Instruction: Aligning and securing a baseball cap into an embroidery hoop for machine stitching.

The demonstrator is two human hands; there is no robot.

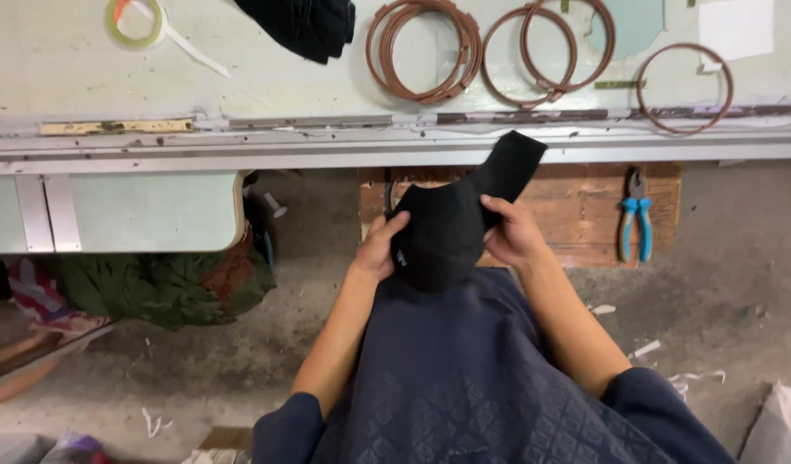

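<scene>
Both hands hold a black cloth (451, 228) just this side of the bench (327, 94), above the person's lap. The left hand (381, 249) grips the cloth's left edge, thumb laid over the front and fingers hidden behind. The right hand (509, 232) pinches its right edge, thumb on top, where a narrower strip of the cloth rises up and to the right until its tip overlaps the bench's near rail. The rounded lower part of the cloth hangs against the dark blue patterned garment (464, 369) the person wears. Directly below the bench edge, behind the cloth, stands a wooden box (585, 215), and blue-handled pliers (636, 219) hang at its right end. On the bench top, beyond the cloth, lie several brown hoops: a stacked set (423, 50) nearest the middle, an overlapping pair (550, 51) to its right, and a single one (684, 88) furthest right. More black cloth (305, 26) is piled on the bench to the left of the hoops, and a roll of tape (135, 21) lies further left. Under the bench's left part, green fabric (155, 288) is heaped on the floor.
</scene>
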